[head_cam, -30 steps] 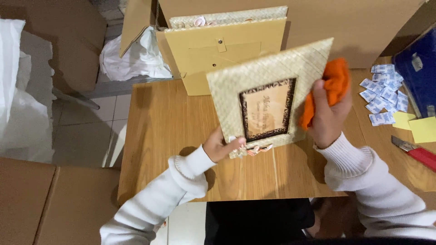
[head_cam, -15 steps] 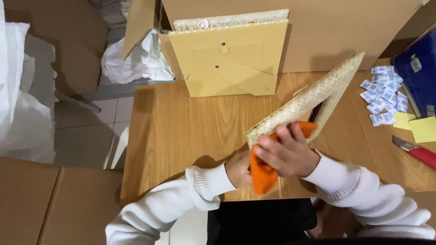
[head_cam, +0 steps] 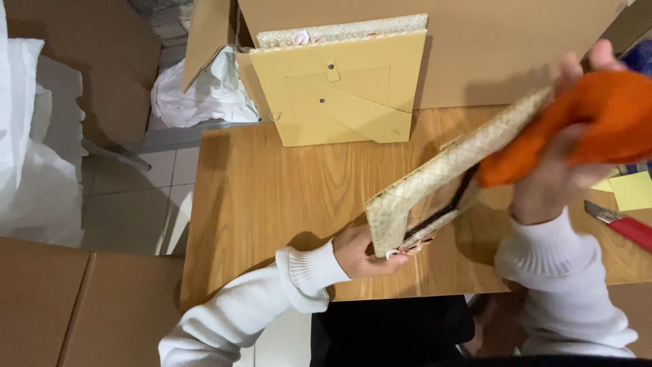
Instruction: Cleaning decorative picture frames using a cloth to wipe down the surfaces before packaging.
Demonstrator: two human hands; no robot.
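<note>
A woven picture frame (head_cam: 435, 183) was held tilted above the wooden table (head_cam: 272, 204), its lower corner pinched in the closed fingers of the left hand (head_cam: 363, 251). An orange cloth (head_cam: 598, 122) was gripped by the right hand (head_cam: 557, 177), apparently pressed against the frame's upper edge, though blurred.

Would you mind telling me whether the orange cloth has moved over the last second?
Yes. The orange cloth swept down toward the table's near edge, then back up right, nearer the yellow sticky notes.
</note>
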